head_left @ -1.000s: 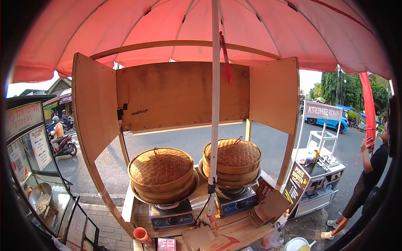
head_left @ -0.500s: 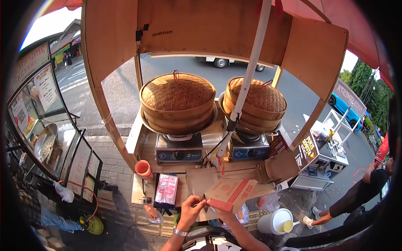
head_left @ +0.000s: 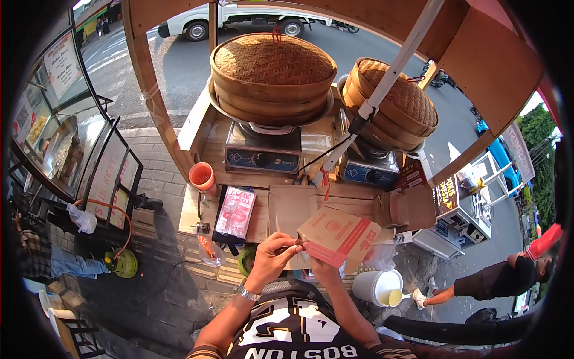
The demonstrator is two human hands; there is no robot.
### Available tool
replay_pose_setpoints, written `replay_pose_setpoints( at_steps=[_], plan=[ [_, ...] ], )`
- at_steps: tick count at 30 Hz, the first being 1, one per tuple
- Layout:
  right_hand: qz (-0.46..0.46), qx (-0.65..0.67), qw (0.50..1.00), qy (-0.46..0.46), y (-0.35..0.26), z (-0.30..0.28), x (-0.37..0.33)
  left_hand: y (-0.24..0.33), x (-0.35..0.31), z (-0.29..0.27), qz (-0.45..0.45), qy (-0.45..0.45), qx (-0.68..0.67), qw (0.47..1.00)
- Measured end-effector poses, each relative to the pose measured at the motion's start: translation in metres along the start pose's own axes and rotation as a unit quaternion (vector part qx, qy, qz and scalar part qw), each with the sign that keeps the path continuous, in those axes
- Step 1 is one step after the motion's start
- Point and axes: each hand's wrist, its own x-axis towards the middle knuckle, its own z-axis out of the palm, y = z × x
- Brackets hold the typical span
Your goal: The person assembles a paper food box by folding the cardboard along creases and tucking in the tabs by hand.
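My right hand (head_left: 324,272) holds a brown cardboard food box (head_left: 335,230) with a red printed band from below, over the front of the wooden counter (head_left: 287,230). The box is part-folded, with a side flap standing out at the right. At its near left corner, the thumb and fingers of my left hand (head_left: 270,258) are pinched together on the edge; the fingers hide exactly what they grip. Just beyond lies a flat brown cardboard piece (head_left: 291,203). Another open cardboard box (head_left: 412,206) stands to the right. A stack of printed plastic bags (head_left: 235,213) lies on the left.
Two round bamboo steamers (head_left: 272,84) (head_left: 391,105) sit on gas stoves (head_left: 263,149) (head_left: 371,164). A white pole (head_left: 382,90) slants across the counter. An orange cup (head_left: 202,176) stands at the left edge. Below right is a white bucket (head_left: 376,288) with a yellowish dipper (head_left: 394,297).
My view has tilted downward, so the counter sits higher in the picture. Both hands stay on the box, the left still pinching its corner. A white truck on the road has moved left.
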Motion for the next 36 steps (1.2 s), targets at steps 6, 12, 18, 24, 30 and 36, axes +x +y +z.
replay_pose_setpoints(
  at_steps=[6,12,18,24,30,36],
  plan=[
    [0.063,0.045,0.997,0.008,-0.003,0.002,0.002,0.004,-0.002,0.003,0.038,0.036,0.030,0.998],
    [0.021,-0.027,0.999,-0.004,-0.005,0.002,-0.003,0.007,-0.001,0.008,0.075,0.071,0.069,0.992],
    [0.035,-0.007,0.999,0.009,-0.003,0.005,-0.006,0.004,-0.002,0.010,0.088,0.084,0.098,0.988],
    [0.023,0.016,1.000,-0.010,-0.007,0.007,-0.005,0.002,-0.003,0.008,0.078,0.066,0.089,0.991],
    [0.058,0.053,0.997,-0.006,0.005,0.007,-0.014,0.001,-0.003,0.008,0.066,0.069,0.025,0.995],
    [0.249,0.329,0.911,0.018,0.021,0.001,-0.019,0.005,-0.002,0.008,0.066,0.072,0.048,0.994]
  ],
)
